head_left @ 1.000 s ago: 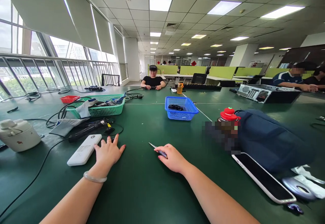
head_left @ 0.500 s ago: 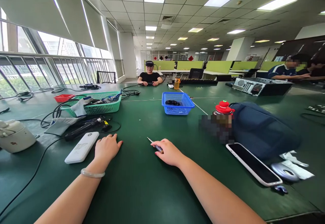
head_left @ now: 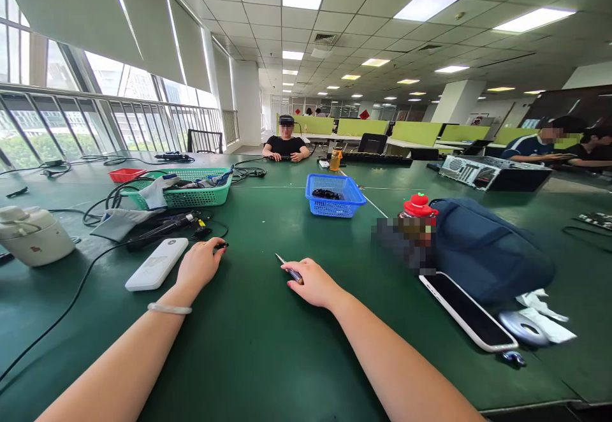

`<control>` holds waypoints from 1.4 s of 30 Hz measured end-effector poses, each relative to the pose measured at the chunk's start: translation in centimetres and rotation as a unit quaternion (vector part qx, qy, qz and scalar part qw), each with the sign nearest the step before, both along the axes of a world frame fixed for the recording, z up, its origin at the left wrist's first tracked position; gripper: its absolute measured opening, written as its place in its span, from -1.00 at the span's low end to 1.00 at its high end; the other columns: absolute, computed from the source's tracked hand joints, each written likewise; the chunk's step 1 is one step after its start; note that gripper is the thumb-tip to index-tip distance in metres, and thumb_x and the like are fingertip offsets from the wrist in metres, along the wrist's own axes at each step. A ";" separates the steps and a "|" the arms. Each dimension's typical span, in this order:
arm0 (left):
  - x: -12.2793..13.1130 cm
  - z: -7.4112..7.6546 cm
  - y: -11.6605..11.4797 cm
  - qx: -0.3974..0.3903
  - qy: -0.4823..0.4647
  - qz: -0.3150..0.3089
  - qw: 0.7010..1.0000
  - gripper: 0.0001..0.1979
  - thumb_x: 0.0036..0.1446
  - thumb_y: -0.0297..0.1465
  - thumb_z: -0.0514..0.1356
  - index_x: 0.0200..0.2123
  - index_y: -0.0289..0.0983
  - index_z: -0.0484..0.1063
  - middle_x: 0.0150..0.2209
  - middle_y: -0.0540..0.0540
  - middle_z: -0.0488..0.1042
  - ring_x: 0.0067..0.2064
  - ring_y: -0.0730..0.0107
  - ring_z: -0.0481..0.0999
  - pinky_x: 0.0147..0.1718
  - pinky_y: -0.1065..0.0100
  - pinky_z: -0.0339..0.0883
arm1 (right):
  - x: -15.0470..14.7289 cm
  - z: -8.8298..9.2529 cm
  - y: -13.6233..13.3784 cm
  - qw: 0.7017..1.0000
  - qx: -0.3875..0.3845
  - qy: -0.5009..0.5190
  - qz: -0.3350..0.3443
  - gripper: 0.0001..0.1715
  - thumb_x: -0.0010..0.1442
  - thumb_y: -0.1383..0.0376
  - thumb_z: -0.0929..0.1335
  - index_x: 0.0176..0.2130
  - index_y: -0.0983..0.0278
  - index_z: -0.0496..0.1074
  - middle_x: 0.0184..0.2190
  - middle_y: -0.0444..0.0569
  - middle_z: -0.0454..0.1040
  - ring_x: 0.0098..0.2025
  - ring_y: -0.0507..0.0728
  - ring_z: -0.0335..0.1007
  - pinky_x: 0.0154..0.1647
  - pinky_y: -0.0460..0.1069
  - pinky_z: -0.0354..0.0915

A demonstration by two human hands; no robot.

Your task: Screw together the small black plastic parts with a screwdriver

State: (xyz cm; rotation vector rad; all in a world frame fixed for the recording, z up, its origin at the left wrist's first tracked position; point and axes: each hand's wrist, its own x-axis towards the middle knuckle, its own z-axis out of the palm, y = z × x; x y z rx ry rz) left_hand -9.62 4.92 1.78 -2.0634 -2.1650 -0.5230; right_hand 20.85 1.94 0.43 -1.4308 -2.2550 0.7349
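My right hand rests on the green table with its fingers curled round a small screwdriver; the metal tip points away to the upper left. My left hand, with a pale bangle at the wrist, lies on the table next to a white power bank. Its fingers are drawn together and their tips touch a small dark plug at the end of a black cable. Whether they grip it I cannot make out.
A white kettle stands far left. A green basket with cables, a grey cloth and a blue basket lie ahead. To the right are a bottle, a navy bag and a phone. People sit at the far side.
My left hand went from spread flat to fingers drawn together, and reached forward to the cable end. My right hand kept hold of the screwdriver. The camera shifted a little.
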 end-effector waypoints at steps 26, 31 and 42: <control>-3.1 1.0 -1.3 0.051 -0.209 0.048 0.975 -0.58 0.02 -0.29 0.14 -0.04 -0.23 0.54 -0.23 -0.12 0.60 -0.22 0.18 0.58 -0.19 0.26 0.43 | 0.0 -0.4 -0.3 1.000 0.010 -0.007 0.001 -0.48 0.21 0.28 0.38 0.16 0.06 0.40 -0.08 0.02 0.37 -0.13 0.10 0.39 0.10 0.04 0.25; -3.7 0.8 -1.1 0.083 -0.146 0.043 0.985 -0.56 0.03 -0.21 0.16 -0.05 -0.23 0.57 -0.17 -0.17 0.54 -0.18 0.18 0.52 -0.15 0.26 0.41 | 0.0 -0.3 -0.4 1.000 -0.001 -0.006 -0.003 -0.47 0.21 0.27 0.39 0.17 0.08 0.40 -0.04 0.05 0.34 -0.14 0.10 0.39 0.07 0.03 0.27; -3.7 0.4 -0.8 0.027 -0.059 -0.006 0.998 -0.64 0.07 -0.18 0.18 -0.12 -0.20 0.59 -0.18 -0.14 0.56 -0.12 0.13 0.51 -0.09 0.27 0.37 | 0.1 -0.3 -0.4 1.000 0.001 -0.008 -0.002 -0.47 0.21 0.27 0.39 0.17 0.07 0.39 -0.03 0.03 0.34 -0.18 0.07 0.39 0.03 0.00 0.28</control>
